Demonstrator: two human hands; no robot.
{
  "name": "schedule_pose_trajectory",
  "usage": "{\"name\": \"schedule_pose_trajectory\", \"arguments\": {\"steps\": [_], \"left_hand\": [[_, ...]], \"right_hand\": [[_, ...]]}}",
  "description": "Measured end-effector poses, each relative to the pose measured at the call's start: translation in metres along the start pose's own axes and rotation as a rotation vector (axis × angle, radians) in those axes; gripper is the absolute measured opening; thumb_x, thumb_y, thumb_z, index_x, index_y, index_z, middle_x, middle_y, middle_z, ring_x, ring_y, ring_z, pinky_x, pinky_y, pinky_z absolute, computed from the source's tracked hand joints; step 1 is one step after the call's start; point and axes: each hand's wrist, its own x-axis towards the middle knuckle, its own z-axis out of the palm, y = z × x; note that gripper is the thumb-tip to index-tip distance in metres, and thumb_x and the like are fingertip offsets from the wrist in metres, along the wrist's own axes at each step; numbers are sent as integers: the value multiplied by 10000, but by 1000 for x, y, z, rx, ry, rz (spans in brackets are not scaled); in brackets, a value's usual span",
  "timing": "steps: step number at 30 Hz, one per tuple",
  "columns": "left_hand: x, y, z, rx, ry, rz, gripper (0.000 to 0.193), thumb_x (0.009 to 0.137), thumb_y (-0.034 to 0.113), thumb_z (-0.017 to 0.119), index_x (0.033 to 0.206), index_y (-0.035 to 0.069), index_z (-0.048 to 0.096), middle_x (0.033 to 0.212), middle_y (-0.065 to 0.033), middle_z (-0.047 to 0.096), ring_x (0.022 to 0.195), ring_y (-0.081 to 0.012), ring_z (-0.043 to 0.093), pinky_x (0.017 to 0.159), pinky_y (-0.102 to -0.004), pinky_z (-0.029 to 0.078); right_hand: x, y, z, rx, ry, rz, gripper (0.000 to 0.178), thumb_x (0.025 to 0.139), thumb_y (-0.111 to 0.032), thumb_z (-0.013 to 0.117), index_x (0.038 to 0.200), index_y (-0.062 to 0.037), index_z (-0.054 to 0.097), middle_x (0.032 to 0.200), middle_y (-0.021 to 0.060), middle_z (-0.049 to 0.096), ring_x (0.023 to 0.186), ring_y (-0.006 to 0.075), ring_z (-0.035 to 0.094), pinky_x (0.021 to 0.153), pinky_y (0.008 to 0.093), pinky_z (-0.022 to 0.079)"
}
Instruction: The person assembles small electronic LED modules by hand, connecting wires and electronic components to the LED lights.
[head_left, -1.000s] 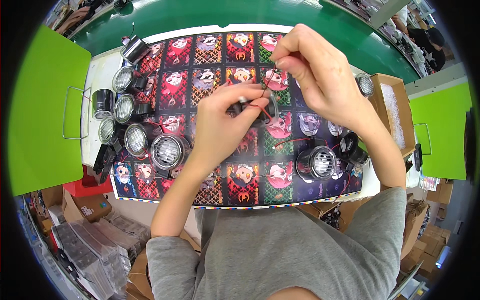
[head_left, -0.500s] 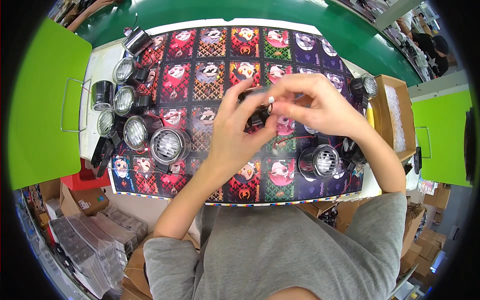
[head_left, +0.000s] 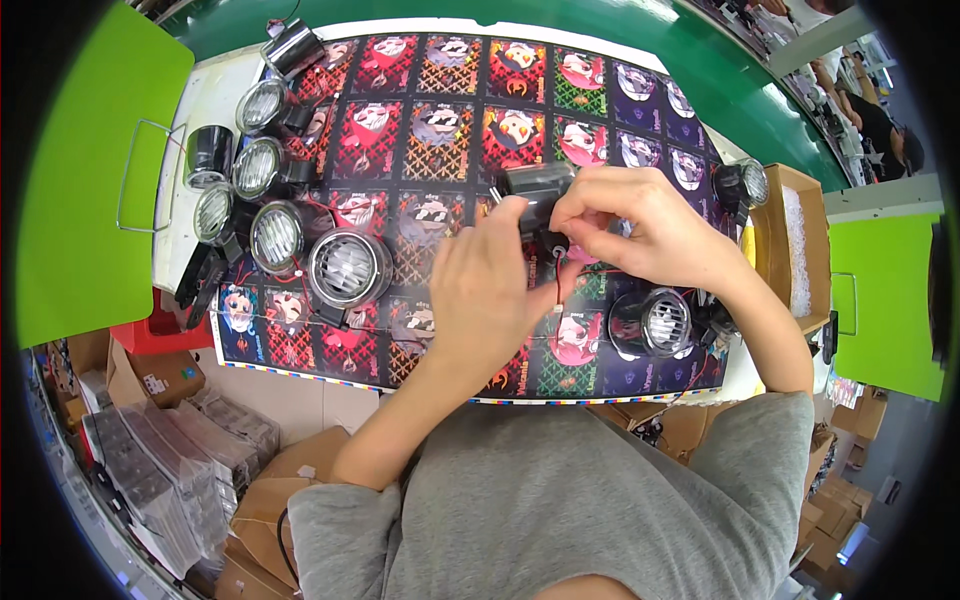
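Over the middle of the printed sheet [head_left: 435, 210], a black cylindrical lamp [head_left: 540, 192] is held tilted. My left hand [head_left: 485, 295] grips it from the left, its thumb stretched below; parts of that hand are blurred. On the lamp's right side my right hand [head_left: 645, 222] has thumb and fingers pinched together close to its lower part; what sits between the fingertips is hidden. A thin red wire [head_left: 560, 285] with a small pale plug hangs beneath the lamp. Another round lamp with a ribbed clear lens [head_left: 660, 325] lies below my right hand.
Several similar lamps [head_left: 275, 238] cluster on the left side of the sheet, and one lamp [head_left: 742, 185] sits far right. Beside it stands a cardboard box [head_left: 815, 235] with white padding. A red bin [head_left: 165, 330] is under the table's left edge. Other people are at the far right.
The lamp has turned so that its black cylindrical side shows above my fingers. The small pale plug, earlier at my right fingertips, is gone from there. The view has shifted slightly.
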Motion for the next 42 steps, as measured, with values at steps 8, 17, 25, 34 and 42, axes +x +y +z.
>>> {"name": "schedule_pose_trajectory", "arguments": {"steps": [8,17,25,34,42], "left_hand": [[5,2,12,154,-8,2,609,617,212,773,1102,32,451,869,-92,518,763,-246,527,628,-366,407],[70,-29,-28,306,-331,372,914,541,25,737,1357,187,358,1418,-210,210,1255,-418,296,1007,-508,308],[123,-40,-27,43,-853,468,675,565,31,689,1200,132,485,1245,-156,409,1092,-352,472,880,-403,441],[106,-42,-12,-107,-759,140,545,591,216,746,962,24,396,842,-179,535,820,-371,553,694,-431,435],[68,-28,-1,-15,-183,311,569,558,198,780,911,-42,404,718,-168,558,729,-333,560,663,-373,475]], "right_hand": [[1,4,5,10,15,69,250,692,111,490,891,9,602,832,107,556,724,222,569,649,303,469],[-13,4,7,-69,113,116,237,713,46,563,944,-9,557,782,120,517,615,228,571,553,298,476],[-2,-3,29,-638,58,-214,210,717,-94,598,912,-41,540,734,90,446,689,235,546,568,340,490],[-15,26,3,59,212,395,136,797,-51,634,919,11,625,742,91,642,638,134,631,584,249,505],[-7,27,-8,549,272,543,168,825,-25,606,979,38,619,821,104,648,716,143,628,665,256,523]]}}
